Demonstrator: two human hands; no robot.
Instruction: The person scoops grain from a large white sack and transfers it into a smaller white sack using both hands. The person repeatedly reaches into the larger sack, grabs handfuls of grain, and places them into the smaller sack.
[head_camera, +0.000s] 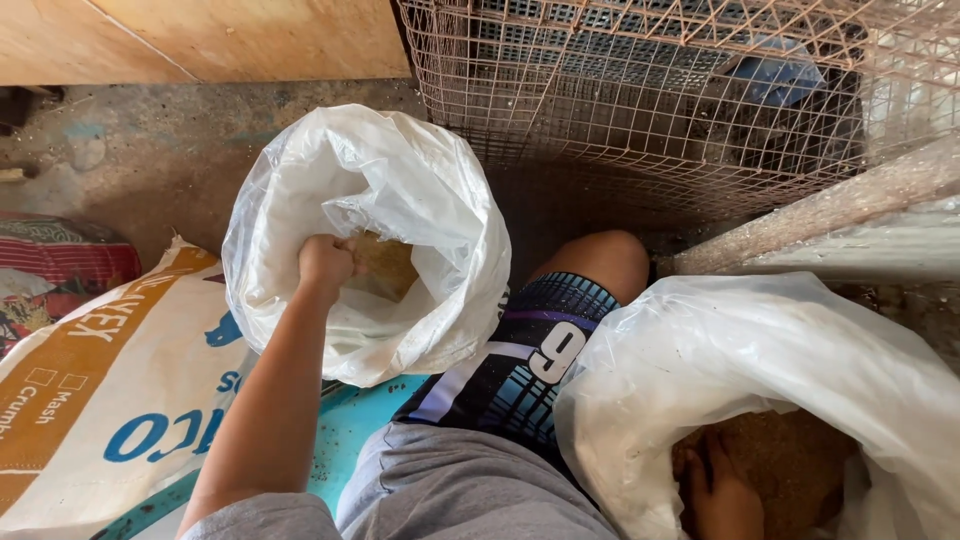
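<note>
L hand (325, 262) clenched as a fist inside upper plastic bag (400, 190), R hand (722, 492) flat on brown feed (790, 465) in lower bag (760, 360); thin bags could slump & spill feed

White-orange printed feed sack (110, 390) lower left; two open clear plastic bags (420, 200) (760, 350).

I am in an animal pen or small farm shed: a wire mesh cage (640, 90) stands right before me, a printed feed sack (110, 390) lies on the stained concrete floor (150, 160), and plywood boards (230, 35) form the wall.
</note>
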